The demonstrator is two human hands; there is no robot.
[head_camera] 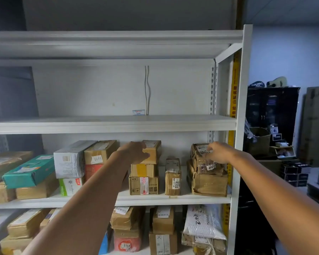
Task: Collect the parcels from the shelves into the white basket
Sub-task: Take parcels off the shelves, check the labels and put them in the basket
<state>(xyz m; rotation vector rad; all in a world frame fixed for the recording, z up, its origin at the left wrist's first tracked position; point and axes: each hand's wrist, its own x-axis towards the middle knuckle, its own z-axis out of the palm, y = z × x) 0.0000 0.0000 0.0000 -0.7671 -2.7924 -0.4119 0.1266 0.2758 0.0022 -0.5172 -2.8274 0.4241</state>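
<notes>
Reaches forward with both bare arms, elbows nearly straight, left forearm [92, 199] rising from the bottom left, right forearm [276, 184] coming in from the right edge. Grips a small cardboard box [153, 150] by its left end with the left hand [136, 152]: thumb laid across the front, fingers over the top. Curls the fingers of the right hand [219, 152] onto the top of a taped parcel [201, 161], wrist straight, knuckles up. Holds the two hands level, well apart.

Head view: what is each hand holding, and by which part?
Left hand: topmost brown cardboard box, left end. Right hand: tape-wrapped brown parcel, top edge.
</notes>
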